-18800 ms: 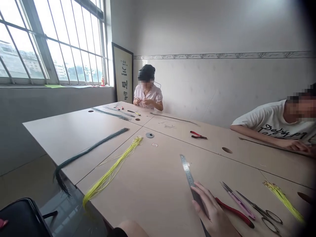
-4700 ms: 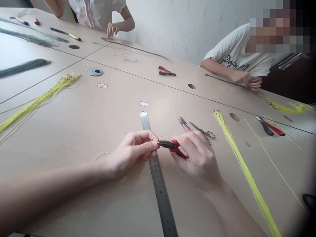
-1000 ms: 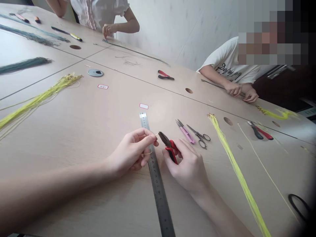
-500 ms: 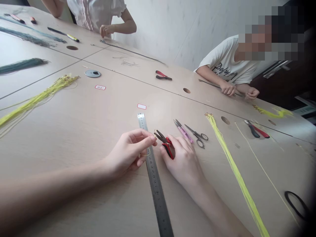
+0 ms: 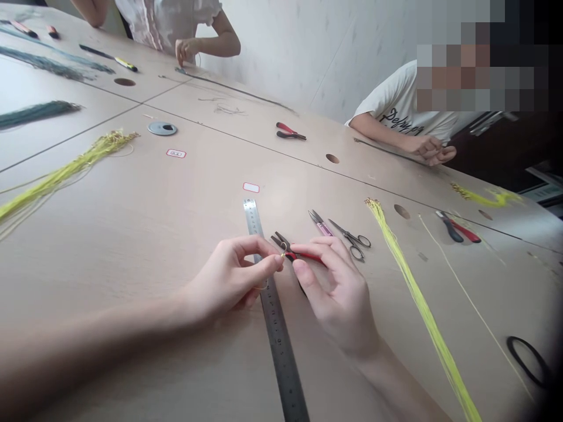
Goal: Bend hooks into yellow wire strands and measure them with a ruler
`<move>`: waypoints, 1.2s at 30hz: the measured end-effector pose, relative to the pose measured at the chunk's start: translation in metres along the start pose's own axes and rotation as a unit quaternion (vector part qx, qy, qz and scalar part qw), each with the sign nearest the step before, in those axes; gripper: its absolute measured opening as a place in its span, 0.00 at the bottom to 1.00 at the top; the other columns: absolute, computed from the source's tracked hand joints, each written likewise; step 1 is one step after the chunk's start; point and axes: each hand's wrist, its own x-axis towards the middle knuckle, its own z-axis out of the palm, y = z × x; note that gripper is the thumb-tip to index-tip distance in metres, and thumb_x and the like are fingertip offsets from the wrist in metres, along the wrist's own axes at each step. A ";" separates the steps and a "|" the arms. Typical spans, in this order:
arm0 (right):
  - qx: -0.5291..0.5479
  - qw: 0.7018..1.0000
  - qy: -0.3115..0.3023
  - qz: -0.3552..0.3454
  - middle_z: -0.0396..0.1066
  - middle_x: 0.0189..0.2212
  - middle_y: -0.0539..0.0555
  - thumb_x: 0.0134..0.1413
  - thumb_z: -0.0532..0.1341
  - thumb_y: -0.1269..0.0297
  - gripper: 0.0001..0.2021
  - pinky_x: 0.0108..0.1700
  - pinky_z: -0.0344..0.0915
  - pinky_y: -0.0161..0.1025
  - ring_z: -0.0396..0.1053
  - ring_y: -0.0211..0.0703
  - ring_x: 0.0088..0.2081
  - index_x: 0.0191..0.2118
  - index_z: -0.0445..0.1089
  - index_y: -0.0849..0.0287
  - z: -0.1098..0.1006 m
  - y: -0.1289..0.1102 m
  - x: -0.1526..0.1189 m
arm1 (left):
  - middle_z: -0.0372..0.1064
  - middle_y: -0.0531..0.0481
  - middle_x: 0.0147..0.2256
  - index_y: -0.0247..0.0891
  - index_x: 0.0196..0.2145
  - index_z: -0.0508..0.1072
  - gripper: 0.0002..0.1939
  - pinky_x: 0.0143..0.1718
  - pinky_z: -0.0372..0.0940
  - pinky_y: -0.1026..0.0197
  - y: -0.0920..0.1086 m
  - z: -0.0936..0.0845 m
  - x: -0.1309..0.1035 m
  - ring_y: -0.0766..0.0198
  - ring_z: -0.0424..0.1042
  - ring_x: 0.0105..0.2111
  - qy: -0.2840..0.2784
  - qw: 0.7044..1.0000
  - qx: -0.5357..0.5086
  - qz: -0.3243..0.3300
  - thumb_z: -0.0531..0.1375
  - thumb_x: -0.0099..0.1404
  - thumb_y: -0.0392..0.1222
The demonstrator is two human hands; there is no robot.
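My left hand (image 5: 240, 272) is closed, its thumb and forefinger pinching a thin yellow cord (image 5: 263, 287) that loops below the fingers. A small gold-coloured end (image 5: 284, 254) shows at the fingertips. Close beside it is my right hand (image 5: 336, 290), with the red-and-black pliers (image 5: 280, 240) under its fingers. The plier jaws are parted and point up and left. My right thumb and forefinger stand apart near the cord end; the other fingers' hold on the handles is partly hidden. A steel ruler (image 5: 281, 346) lies beneath both hands.
Pink snips (image 5: 321, 223) and scissors (image 5: 352, 237) lie beyond my right hand. Yellow cord bundles lie right (image 5: 409, 287) and left (image 5: 65, 173). More pliers (image 5: 290, 132) lie farther back. Two people work across the table, one with hands (image 5: 428, 149) at a dark cord.
My right thumb and forefinger have come off the plier handles and moved toward the cord end. The pliers have shifted slightly left, away from the cord end. The right co-worker's hands have drawn together.
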 end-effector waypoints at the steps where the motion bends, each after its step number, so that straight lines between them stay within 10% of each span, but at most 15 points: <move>1: 0.045 0.999 -0.008 0.014 0.64 0.36 0.54 0.57 0.55 0.64 0.07 0.43 0.67 0.43 0.66 0.42 0.41 0.38 0.69 0.57 -0.001 -0.004 -0.001 | 0.53 0.61 0.09 0.38 0.28 0.68 0.12 0.11 0.46 0.73 0.001 0.001 -0.001 0.75 0.50 0.10 -0.004 1.000 0.022 0.000 0.56 0.62 0.50; 36: 0.044 0.998 -0.005 -0.039 0.62 0.27 0.49 0.51 0.57 0.74 0.06 0.30 0.61 0.32 0.63 0.34 0.30 0.26 0.64 0.59 0.000 -0.010 -0.005 | 0.51 0.62 0.13 0.37 0.24 0.65 0.11 0.12 0.49 0.74 -0.002 0.002 -0.003 0.76 0.50 0.12 -0.040 0.997 0.063 0.014 0.57 0.60 0.44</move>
